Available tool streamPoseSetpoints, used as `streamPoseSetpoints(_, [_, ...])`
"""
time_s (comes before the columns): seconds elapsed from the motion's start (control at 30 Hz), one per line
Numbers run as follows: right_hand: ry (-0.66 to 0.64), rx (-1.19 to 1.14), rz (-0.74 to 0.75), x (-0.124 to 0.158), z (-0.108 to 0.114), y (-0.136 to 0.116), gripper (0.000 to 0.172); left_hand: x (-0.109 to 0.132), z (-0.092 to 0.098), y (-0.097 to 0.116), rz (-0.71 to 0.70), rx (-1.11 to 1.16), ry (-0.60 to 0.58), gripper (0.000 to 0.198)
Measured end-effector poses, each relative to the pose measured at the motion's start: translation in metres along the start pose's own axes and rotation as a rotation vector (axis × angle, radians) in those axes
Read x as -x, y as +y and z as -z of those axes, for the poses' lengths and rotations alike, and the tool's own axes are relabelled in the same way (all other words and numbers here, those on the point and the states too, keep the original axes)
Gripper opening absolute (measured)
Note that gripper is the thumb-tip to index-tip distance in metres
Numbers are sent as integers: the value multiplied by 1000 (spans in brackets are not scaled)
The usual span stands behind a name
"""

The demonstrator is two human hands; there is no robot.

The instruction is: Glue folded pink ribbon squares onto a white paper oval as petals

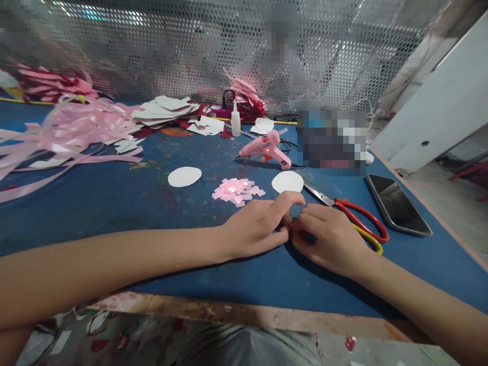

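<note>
My left hand (259,226) rests low over the blue table, its index finger raised and bent and the other fingers curled inward. My right hand (330,236) meets it fingertip to fingertip, closed in a pinch. Whatever lies between the fingertips is hidden. Just beyond them is a white paper oval (287,181), and a second white oval (185,176) lies farther left. Between the ovals sits a small heap of pink ribbon squares (234,189). Scissors (362,218) with red and yellow handles lie partly behind my right hand.
Behind the ovals a pink glue gun (263,147) lies on its side, its light on. A small white bottle (235,121) stands upright near pink ribbons (80,124) and white paper pieces (165,109). At right is a phone (398,203). A perforated metal panel (190,48) borders the back.
</note>
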State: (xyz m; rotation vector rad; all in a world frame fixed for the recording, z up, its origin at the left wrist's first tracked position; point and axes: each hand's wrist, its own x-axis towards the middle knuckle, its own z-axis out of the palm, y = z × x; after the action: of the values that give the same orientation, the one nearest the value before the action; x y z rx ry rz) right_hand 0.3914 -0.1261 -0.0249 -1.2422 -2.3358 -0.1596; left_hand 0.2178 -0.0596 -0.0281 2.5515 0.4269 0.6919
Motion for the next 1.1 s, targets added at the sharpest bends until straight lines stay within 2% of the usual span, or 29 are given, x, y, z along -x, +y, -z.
streamPoseSetpoints(0.13, [21,64,41,2,-3,-2,20,1,3,3,-58,-78,-28,41])
streamPoseSetpoints(0.47, [34,117,111,-1,-3,-4,27,1,4,6,-73,-132,-38,37])
streamPoseSetpoints(0.6, [43,151,137,-1,-3,-2,29,1,3,5,-71,-106,-10,32])
streamPoseSetpoints(0.67, [51,164,141,0,-2,1,29,0,4,4,-10,-30,32,34])
streamPoseSetpoints(0.73, [69,166,99,0,1,5,23,-2,5,3,107,91,90,38])
streamPoseSetpoints(0.83, [120,113,-45,0,5,10,10,-7,8,2,244,254,153,40])
streamPoseSetpoints(0.93, [146,12,-184,0,7,12,27,-9,10,2,266,289,176,37])
streamPoseSetpoints(1.0, [168,-33,-230,-1,8,11,25,-9,10,2,258,259,185,37])
streamPoseSetpoints(1.1, [188,-44,-211,-2,10,7,15,-9,10,3,247,192,189,39])
